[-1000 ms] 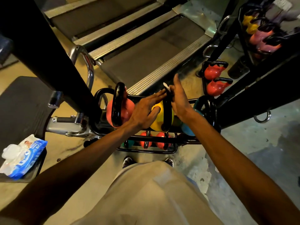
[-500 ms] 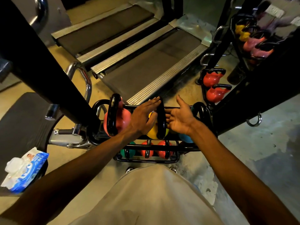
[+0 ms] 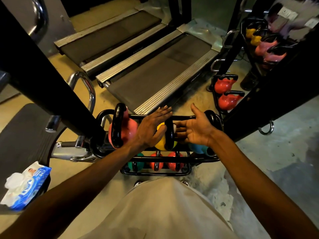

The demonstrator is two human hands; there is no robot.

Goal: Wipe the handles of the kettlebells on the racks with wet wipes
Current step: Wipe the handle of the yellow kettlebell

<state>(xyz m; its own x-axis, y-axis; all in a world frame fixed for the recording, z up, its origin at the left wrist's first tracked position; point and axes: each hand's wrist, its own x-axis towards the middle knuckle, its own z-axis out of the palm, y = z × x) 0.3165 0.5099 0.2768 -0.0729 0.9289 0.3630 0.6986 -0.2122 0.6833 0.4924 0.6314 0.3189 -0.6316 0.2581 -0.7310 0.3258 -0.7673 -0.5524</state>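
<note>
Step in hand, as judged: wiping the black handle (image 3: 170, 133) of the yellow kettlebell (image 3: 159, 144) on the upper rack (image 3: 172, 116).

Left hand (image 3: 151, 128) is held flat beside the handle, fingers straight and pressed together, nothing gripped. Right hand (image 3: 196, 130) is open, palm toward the handle, fingers loosely spread. A small white scrap, probably the wet wipe (image 3: 174, 129), is seen between fingertips and handle; whether it is pinched cannot be told.

Next move calls for the wipe to be pressed round the handle and drawn along it. Spare wipes pack (image 3: 25, 185) lies well apart, lower left.

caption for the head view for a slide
Left hand and right hand flank the yellow kettlebell's black handle.
</note>
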